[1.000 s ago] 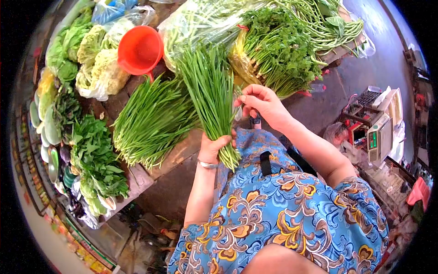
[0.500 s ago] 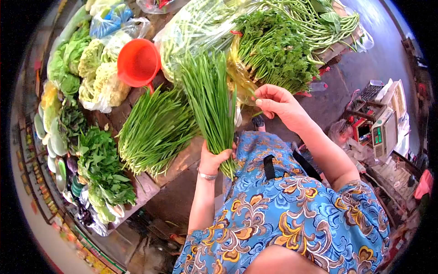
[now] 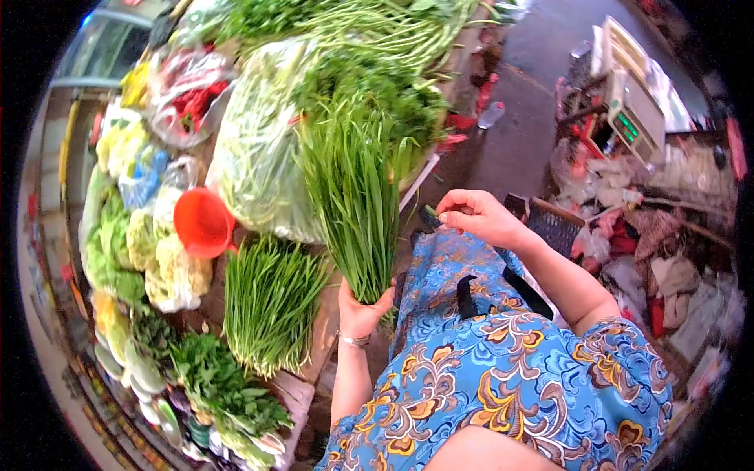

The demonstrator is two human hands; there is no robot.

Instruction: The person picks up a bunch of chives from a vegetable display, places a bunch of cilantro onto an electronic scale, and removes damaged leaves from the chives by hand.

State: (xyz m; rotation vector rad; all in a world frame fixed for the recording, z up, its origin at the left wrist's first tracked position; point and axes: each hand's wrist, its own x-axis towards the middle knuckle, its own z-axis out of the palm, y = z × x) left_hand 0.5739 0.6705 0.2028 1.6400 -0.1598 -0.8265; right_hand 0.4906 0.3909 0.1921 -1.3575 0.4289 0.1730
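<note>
At the lower end of the long, thin-leaved green bunch (image 3: 353, 212), the left hand (image 3: 363, 314) has its grip wrapped firmly around the stems, thumb across the front, with a bracelet (image 3: 353, 340) on the wrist. The bunch is upright in view, its leaf tips fanning out above that grip. To the right of the bunch and apart from it, the right hand (image 3: 483, 218) has thumb and fingertips drawn together; whether anything tiny lies between them is too small to tell. Below and right of the bunch spreads a blue patterned garment (image 3: 503, 361). Just left of the bunch, a pile of similar green stalks (image 3: 271, 306) lies on the surface (image 3: 320, 337), with broad-leaved greens (image 3: 224, 377) farther to its lower left. Beyond the pile, left of the bunch, are a red scoop (image 3: 203, 224) and cauliflower (image 3: 181, 271). A clear bag of pale greens (image 3: 263, 141) sits to its upper left, and long beans (image 3: 393, 39) lie above it. Well to its right stands a scale (image 3: 632, 118) with green digits.
</note>
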